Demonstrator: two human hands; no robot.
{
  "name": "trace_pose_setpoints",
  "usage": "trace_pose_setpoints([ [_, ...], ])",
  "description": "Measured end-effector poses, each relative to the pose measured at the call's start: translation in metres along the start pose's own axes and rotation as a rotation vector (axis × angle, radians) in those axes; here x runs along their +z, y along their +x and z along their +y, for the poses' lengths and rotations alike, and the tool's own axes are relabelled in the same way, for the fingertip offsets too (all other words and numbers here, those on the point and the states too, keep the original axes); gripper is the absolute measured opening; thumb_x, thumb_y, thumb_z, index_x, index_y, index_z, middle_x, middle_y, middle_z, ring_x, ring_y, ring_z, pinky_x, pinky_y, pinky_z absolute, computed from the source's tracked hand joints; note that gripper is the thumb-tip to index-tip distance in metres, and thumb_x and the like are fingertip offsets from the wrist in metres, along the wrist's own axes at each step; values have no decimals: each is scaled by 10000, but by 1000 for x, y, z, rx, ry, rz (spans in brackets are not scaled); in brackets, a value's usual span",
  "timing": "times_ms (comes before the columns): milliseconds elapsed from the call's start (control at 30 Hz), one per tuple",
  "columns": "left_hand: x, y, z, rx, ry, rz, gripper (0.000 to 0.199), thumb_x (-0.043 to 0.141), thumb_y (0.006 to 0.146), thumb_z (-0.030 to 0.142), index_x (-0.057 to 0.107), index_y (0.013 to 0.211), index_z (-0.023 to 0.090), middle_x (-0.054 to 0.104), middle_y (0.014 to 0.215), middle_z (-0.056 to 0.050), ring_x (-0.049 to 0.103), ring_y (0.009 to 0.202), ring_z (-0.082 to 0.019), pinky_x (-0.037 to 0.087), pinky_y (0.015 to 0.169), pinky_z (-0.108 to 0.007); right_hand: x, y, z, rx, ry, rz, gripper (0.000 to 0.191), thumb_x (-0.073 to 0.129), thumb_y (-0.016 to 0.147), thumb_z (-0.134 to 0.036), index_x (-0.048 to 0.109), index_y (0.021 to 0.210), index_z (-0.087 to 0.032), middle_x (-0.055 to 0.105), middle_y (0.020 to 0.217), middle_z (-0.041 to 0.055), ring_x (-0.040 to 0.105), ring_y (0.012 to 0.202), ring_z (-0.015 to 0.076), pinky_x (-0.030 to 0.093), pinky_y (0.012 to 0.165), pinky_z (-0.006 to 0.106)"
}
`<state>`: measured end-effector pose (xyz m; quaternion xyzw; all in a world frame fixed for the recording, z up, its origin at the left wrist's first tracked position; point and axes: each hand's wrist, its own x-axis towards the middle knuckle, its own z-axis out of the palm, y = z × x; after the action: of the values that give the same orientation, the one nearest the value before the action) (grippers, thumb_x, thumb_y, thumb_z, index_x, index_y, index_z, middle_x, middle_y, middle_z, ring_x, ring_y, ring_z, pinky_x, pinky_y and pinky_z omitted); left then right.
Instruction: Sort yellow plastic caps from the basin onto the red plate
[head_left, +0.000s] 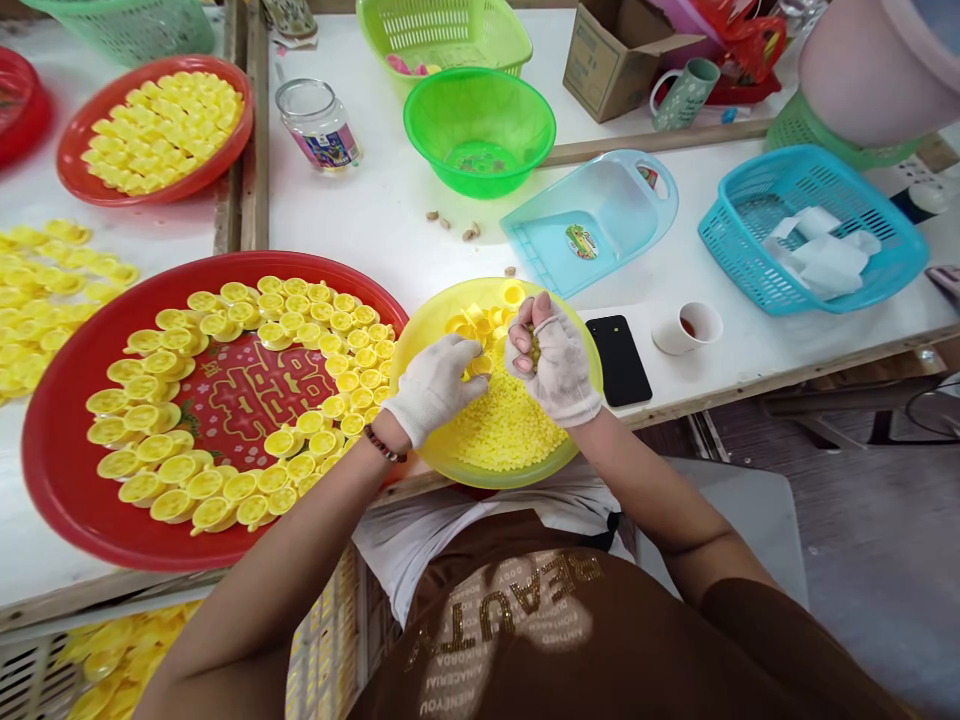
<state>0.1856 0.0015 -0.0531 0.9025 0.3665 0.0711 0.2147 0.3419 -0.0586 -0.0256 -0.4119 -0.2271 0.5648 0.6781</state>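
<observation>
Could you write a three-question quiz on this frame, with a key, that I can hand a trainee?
1. Short answer: which grip is nearer the red tray?
2. True or false: the white pieces lie in the green bowl.
3. Multiple choice: besides yellow cups, what does the yellow bowl hold? A) pens B) yellow beads C) keys

Key
1. The left grip.
2. False: the white pieces lie in the blue basket.
3. B, yellow beads.
</observation>
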Motion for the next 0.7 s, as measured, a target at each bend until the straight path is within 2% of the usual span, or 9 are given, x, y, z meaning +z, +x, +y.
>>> trace_pose_setpoints([
  [167,4,-23,19,49,-183,8,182,677,847,290,655,984,172,672,854,-44,608,737,-182,519,761,-336,5,-3,11,-80,-55,-1,470,630,908,-673,494,778,-242,453,635,-54,426,493,87,338,449,241],
  [300,8,-26,26,45,-217,52,177,698,832,314,624,914,175,678,856,-41,613,734,-178,515,742,-326,6,-6,19,-119,-99,-23,469,630,902,-680,497,777,-248,459,647,-42,495,549,115,414,501,267],
  [533,4,-31,26,9,-215,51,219,692,849,304,621,1020,186,704,910,-50,653,758,-187,536,751,-343,0,-4,15,-113,-76,6,451,649,908,-636,477,771,-241,404,626,-66,367,494,80,349,466,238],
  [700,-2,-42,26,18,-218,156,221,687,853,286,616,1042,196,707,1058,-82,674,958,-233,552,875,-392,-16,-12,9,-59,-188,-25,397,679,905,-580,548,790,-224,405,597,-72,349,467,64,293,433,217],
])
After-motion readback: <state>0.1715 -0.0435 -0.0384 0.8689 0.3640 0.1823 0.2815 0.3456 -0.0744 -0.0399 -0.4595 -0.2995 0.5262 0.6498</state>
